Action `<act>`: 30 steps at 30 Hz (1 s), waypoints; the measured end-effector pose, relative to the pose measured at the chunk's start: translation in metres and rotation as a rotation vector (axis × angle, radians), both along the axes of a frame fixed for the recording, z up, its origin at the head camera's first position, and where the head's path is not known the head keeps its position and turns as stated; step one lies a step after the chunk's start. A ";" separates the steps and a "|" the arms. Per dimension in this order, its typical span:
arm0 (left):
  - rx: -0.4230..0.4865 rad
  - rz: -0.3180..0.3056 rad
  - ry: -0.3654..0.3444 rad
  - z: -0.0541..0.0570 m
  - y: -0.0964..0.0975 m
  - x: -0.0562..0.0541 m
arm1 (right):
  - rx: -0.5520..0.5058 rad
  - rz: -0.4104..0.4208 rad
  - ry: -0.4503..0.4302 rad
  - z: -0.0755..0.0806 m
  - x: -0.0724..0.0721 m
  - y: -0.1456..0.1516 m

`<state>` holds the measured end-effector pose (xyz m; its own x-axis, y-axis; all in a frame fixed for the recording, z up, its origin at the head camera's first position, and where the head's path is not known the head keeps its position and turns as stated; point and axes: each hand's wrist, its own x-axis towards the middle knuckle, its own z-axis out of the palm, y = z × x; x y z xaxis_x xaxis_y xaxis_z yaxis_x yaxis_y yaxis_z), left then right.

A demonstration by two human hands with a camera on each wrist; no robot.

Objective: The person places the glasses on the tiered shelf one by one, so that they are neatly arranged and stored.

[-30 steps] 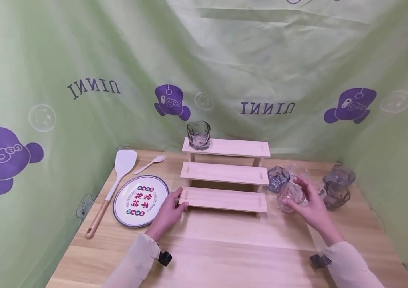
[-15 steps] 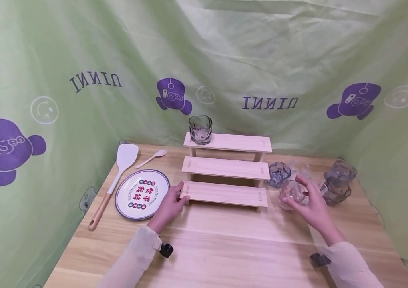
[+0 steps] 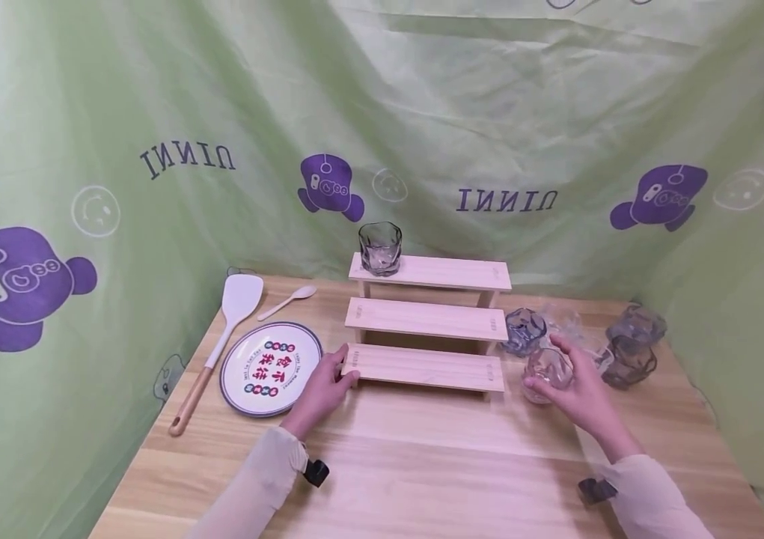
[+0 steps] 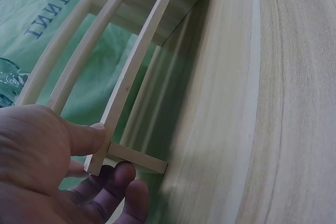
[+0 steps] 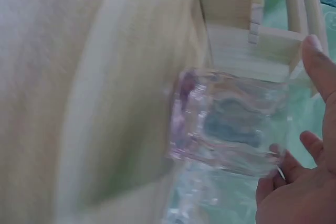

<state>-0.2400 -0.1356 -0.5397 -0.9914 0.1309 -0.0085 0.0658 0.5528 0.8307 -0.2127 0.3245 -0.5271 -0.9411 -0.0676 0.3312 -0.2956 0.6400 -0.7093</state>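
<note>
Table before green curtain: clear glass and rack

Clear glass: just right of the rack, blue glass behind it; right hand bent about it, whether its fingers grip we cannot tell
Left hand: pinching the end of the rack's lowest shelf
Step, we judge: taking up the clear glass with the rack steadied
Next move calls, we think, for a secure hold, then a lift
</note>
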 end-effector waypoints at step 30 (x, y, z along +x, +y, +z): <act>-0.017 -0.006 0.007 -0.005 0.000 0.001 | -0.303 0.103 -0.349 -0.034 0.016 0.020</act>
<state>-0.2394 -0.1360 -0.5442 -0.9906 0.1365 -0.0037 0.0750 0.5661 0.8209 -0.1963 0.3446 -0.5607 -0.9932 -0.1156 0.0154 -0.0573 0.3689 -0.9277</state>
